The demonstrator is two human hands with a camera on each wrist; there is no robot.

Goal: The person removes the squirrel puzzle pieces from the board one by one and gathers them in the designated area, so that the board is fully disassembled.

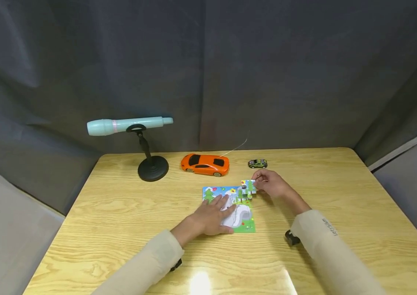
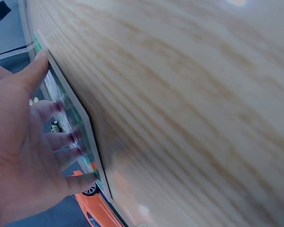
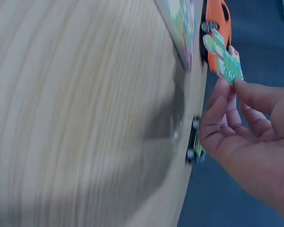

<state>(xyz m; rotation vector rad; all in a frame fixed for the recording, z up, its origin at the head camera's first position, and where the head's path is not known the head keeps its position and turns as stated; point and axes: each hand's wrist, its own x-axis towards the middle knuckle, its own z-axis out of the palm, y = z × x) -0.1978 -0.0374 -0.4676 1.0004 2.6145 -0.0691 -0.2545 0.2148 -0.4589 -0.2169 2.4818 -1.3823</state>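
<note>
one spread left hand (image 1: pixel 213 216), lower centre, touches a colourful square board (image 1: pixel 241 215); the right (image 1: pixel 269 184) pinches a green-blue jigsaw piece (image 1: pixel 249 186).

Table (image 1: pixel 119 221), puzzle (image 1: pixel 243 226), orange car (image 1: pixel 206 164), small car (image 1: pixel 258 164), stand (image 1: pixel 153 169)

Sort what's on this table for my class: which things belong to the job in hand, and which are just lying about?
Seemingly in the job:
- flat, square, multicoloured picture puzzle, under the left hand
- green-and-blue, knobbed jigsaw piece, pinched by the right hand

Apparently just lying about:
- glossy orange toy car
- small green-and-black toy car
- pale turquoise microphone on a black, round-based stand
</note>
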